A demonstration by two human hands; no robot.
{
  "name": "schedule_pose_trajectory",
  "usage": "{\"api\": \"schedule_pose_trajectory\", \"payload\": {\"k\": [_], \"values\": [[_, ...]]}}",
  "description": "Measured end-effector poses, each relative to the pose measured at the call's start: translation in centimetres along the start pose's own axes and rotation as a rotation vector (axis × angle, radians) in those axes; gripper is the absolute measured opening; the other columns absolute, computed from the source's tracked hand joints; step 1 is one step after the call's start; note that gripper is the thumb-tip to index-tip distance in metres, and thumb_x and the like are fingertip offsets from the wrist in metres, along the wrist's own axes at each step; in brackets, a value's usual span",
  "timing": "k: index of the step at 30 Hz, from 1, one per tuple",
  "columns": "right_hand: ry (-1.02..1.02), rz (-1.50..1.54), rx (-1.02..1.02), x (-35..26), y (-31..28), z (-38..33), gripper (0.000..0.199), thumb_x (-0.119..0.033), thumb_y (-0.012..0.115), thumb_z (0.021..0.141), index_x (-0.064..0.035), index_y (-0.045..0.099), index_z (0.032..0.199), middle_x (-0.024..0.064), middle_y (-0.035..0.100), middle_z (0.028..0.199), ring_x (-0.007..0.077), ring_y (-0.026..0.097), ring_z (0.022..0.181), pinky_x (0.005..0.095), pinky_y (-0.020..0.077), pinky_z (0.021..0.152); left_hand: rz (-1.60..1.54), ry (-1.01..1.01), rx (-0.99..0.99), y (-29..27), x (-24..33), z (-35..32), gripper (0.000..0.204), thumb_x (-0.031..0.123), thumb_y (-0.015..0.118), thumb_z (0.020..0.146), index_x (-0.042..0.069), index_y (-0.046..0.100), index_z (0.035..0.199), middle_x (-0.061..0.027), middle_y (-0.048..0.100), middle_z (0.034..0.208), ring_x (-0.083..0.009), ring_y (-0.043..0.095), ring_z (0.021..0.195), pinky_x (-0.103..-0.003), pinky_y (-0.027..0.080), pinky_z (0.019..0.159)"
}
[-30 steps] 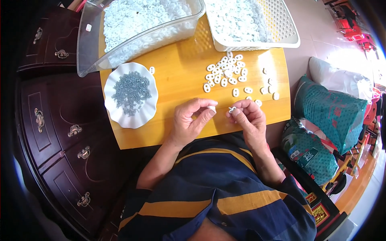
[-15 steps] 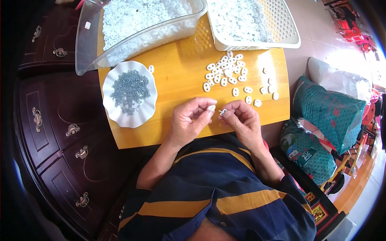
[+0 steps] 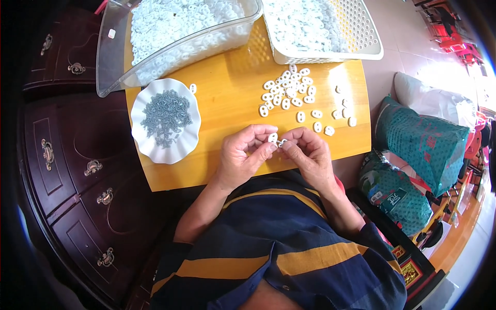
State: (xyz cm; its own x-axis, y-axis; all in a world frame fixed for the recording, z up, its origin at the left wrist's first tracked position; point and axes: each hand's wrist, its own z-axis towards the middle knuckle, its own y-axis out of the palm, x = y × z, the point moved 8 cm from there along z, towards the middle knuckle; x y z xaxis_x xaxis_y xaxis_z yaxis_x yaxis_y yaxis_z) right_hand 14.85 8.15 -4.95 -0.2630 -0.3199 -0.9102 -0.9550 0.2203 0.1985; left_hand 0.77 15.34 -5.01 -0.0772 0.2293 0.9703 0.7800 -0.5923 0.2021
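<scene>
Over the near edge of the table, my left hand (image 3: 245, 152) pinches a small white oval plastic piece with two holes (image 3: 273, 137) between thumb and fingers. Close beside it, my right hand (image 3: 310, 155) pinches a smaller white part with a curved end (image 3: 282, 143), partly covered by the fingertips; its exact kind is hard to make out. The two parts meet or nearly meet. Beyond my hands lies a loose pile of similar two-hole pieces (image 3: 290, 88), with several more scattered to its right. On the left, a white scalloped dish (image 3: 138, 124) holds many small grey pins (image 3: 168, 116).
At the back of the yellow wooden table (image 3: 222, 103) stand a clear plastic bin (image 3: 109, 62) and a white perforated basket (image 3: 364, 23), both filled with white pieces. Dark drawers (image 3: 67, 124) flank the left side. Stuffed green bags (image 3: 413, 144) sit to the right.
My right hand has shifted left, bringing its small part up to the two-hole piece. The piece in my left hand has turned so its holes show more clearly.
</scene>
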Motion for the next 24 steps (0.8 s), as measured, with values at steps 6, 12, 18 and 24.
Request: {"api": "schedule_pose_trajectory", "payload": {"k": [6, 12, 18, 24], "values": [[-0.020, -0.037, 0.002, 0.0, -0.1, 0.0, 0.013, -0.009, 0.064, 0.103, -0.0001, 0.064, 0.112, 0.0015, 0.069, 0.096, 0.0051, 0.064, 0.086, 0.0209, 0.0529, 0.078, 0.115, 0.040, -0.018, 0.4, 0.9, 0.3, 0.028, -0.002, 0.069, 0.096, -0.004, 0.065, 0.124, -0.0047, 0.072, 0.100, -0.0077, 0.067, 0.086, -0.022, 0.055, 0.078], [-0.011, -0.058, -0.013, 0.3, -0.3, -0.1, 0.012, -0.009, 0.064, 0.103, -0.0003, 0.064, 0.111, 0.0008, 0.069, 0.095, 0.0046, 0.064, 0.084, 0.0204, 0.0532, 0.077, 0.238, 0.078, -0.051, 0.5, 1.6, 0.4, 0.028, -0.003, 0.070, 0.094, -0.003, 0.067, 0.122, -0.0048, 0.073, 0.099, -0.0080, 0.068, 0.088, -0.023, 0.055, 0.080], [-0.017, -0.079, -0.013, 0.5, -0.5, 0.0, 0.011, -0.008, 0.063, 0.103, -0.0002, 0.064, 0.111, 0.0006, 0.069, 0.094, 0.0044, 0.064, 0.083, 0.0205, 0.0536, 0.077, 0.169, 0.057, -0.025, 0.0, 1.1, 0.4, 0.027, -0.003, 0.071, 0.094, -0.002, 0.067, 0.121, -0.0045, 0.073, 0.099, -0.0079, 0.068, 0.088, -0.023, 0.055, 0.080], [0.007, -0.077, -0.002, 0.7, -0.6, -0.1, 0.011, -0.007, 0.063, 0.102, 0.0000, 0.064, 0.111, 0.0005, 0.069, 0.094, 0.0043, 0.063, 0.083, 0.0206, 0.0529, 0.077, 0.212, 0.086, -0.042, 0.1, 1.3, 0.4, 0.027, -0.003, 0.071, 0.094, -0.002, 0.067, 0.121, -0.0048, 0.073, 0.098, -0.0081, 0.068, 0.087, -0.024, 0.055, 0.080]]}}
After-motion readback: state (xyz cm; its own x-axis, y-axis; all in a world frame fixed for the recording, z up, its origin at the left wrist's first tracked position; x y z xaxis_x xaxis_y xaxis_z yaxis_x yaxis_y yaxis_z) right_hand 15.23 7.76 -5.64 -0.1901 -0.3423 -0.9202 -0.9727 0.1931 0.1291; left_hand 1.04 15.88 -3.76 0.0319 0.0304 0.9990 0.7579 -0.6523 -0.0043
